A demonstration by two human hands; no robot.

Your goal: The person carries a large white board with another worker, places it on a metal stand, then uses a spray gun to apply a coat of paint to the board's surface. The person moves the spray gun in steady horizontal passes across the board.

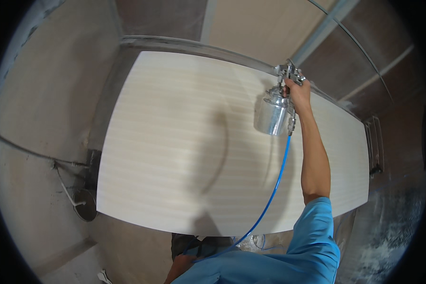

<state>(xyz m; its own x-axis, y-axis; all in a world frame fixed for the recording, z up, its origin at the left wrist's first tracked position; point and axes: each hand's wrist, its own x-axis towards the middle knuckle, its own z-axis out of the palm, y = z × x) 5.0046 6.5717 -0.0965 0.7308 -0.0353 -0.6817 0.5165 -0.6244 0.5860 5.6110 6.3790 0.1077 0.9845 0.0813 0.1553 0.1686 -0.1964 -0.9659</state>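
Observation:
My right hand (297,92) is wrapped round the handle of a metal spray gun (288,71), out over the far right part of a large pale panel (175,118). A shiny silver paint cup (271,113) hangs under the gun, above the panel. From the fitting below the handle a blue air hose (275,187) curves down and back toward my body. Low by my waist, my left hand (182,261) is closed on the hose; its fingers are only partly visible. Shadows of the arm, gun and hose fall across the panel.
Dull brown and grey wall panels (161,19) stand behind the pale panel. At the left are a dark rod (38,151) and a round dark container (85,206). A wire frame (376,144) sits beyond the right edge. More thin blue hose (270,247) lies on the floor.

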